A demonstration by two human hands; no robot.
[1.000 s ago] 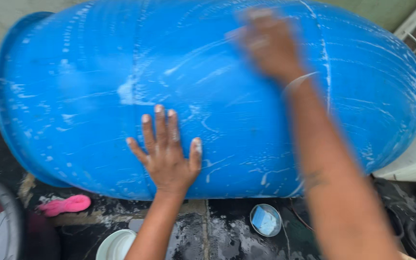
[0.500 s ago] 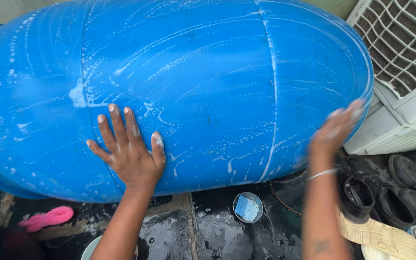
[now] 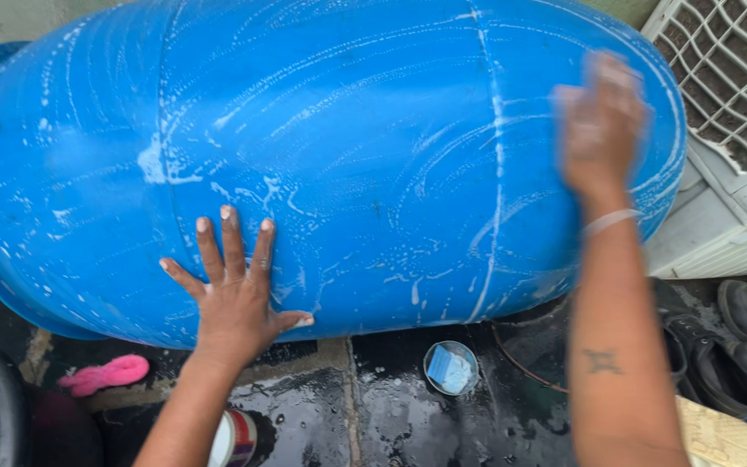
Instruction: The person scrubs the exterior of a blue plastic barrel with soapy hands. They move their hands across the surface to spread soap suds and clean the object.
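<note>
I see the big blue barrel (image 3: pixel 347 156) lying on its side across the wet floor (image 3: pixel 373 415), streaked with soap. My left hand (image 3: pixel 233 290) is flat against its lower side, fingers spread, gripping nothing. My right hand (image 3: pixel 603 121) is up on the barrel's right end, arm stretched forward, blurred; I can't tell its grip.

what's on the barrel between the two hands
In the head view, only the blue barrel's own soapy surface lies between the left hand, pressed flat on it, and the blurred right hand: white suds streaks and a raised seam line, nothing else.
</note>
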